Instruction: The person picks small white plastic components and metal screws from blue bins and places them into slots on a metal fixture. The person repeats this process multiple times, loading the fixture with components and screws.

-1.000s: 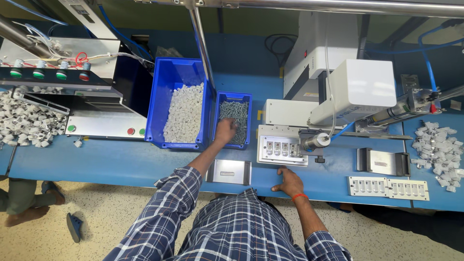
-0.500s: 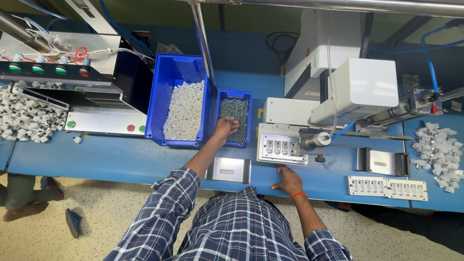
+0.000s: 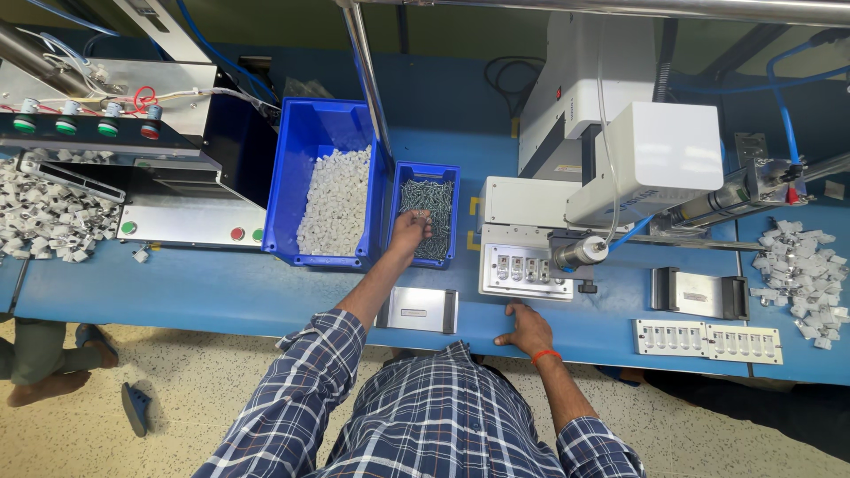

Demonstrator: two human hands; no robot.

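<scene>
The left hand (image 3: 410,232) reaches into the small blue bin (image 3: 426,213) of grey screws (image 3: 432,202), fingers curled down among them (whether they grip any cannot be told), while the right hand (image 3: 526,327) rests flat and open on the blue desk (image 3: 177,292) just below the white fixture plate (image 3: 522,270).

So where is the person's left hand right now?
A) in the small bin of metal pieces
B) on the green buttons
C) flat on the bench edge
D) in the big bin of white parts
A: the left hand reaches into the small blue bin of grey metal pieces, next to the big bin of white parts, while the right hand rests on the bench edge.
</scene>
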